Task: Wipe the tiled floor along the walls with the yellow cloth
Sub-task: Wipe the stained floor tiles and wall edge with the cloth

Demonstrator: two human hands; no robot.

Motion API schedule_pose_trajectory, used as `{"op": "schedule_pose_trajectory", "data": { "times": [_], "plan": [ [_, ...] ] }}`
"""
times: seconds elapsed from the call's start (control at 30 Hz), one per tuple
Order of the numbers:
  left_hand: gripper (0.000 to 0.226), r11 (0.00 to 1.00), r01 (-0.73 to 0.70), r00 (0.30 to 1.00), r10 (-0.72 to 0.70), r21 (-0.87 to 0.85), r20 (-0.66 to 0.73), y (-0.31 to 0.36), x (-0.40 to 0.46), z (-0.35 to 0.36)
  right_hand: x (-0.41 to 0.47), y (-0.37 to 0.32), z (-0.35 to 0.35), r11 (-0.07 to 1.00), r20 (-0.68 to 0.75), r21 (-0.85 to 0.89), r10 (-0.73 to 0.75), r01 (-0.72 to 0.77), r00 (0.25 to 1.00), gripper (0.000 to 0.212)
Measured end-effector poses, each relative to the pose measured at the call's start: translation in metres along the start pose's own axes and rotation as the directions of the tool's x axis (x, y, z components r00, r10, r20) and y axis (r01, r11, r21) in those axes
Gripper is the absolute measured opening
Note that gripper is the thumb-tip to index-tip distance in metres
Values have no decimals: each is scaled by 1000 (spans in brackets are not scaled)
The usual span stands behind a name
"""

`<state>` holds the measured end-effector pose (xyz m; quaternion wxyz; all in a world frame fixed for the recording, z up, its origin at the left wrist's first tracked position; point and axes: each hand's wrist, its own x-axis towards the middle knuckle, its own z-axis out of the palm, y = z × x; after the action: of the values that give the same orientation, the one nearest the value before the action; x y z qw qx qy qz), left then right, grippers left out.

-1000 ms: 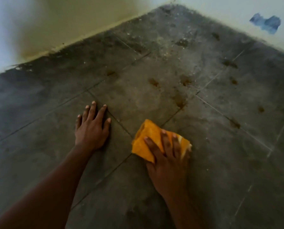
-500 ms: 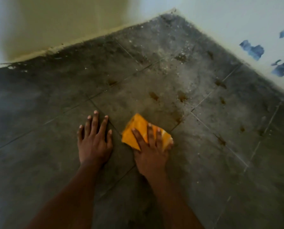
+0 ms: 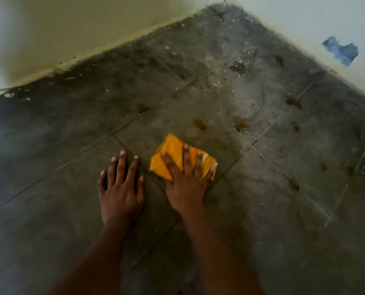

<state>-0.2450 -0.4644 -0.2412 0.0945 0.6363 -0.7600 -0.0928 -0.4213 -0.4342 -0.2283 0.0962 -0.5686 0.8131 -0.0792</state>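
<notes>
Drawn back toward me, my right hand [image 3: 186, 184] presses the yellow cloth [image 3: 173, 158] flat-fingered on the floor [image 3: 262, 209] beside my splayed left hand [image 3: 120, 188], mid-wipe; next, probably the stains [image 3: 199, 124] ahead.

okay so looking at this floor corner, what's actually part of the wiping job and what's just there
Part of the job:
yellow cloth under the right hand
tiled floor
brown stains
left hand, flat on a tile

Just there:
blue patches on the right wall
</notes>
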Motion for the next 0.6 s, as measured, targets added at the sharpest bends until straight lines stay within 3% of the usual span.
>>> {"op": "schedule_pose_trajectory", "data": {
  "times": [0.1,0.2,0.27,0.33,0.43,0.5,0.6],
  "plan": [
    [63,1000,8,1000,-8,1,12,-2,-1,1,-22,27,4,998,41,20,53,-54,998,85],
    [64,1000,6,1000,-6,-6,-4,-1,-3,3,23,41,4,913,-59,108,400,-392,915,80],
    [63,1000,18,999,-18,0,-32,-2,0,4,74,24,-1,831,-97,213,542,-515,835,78],
    [62,999,32,998,-32,6,-52,-2,2,5,106,1,3,865,-69,215,476,-453,877,76],
    [62,1000,12,1000,-12,18,-26,-1,1,3,98,-20,12,987,-83,133,107,-96,991,72],
    [62,1000,7,1000,-6,27,-14,-2,0,1,65,-12,16,990,-88,112,-77,87,993,74],
    [63,999,34,999,-34,-18,-34,-2,0,1,20,29,14,993,-112,51,-104,111,988,82]
  ]
}}
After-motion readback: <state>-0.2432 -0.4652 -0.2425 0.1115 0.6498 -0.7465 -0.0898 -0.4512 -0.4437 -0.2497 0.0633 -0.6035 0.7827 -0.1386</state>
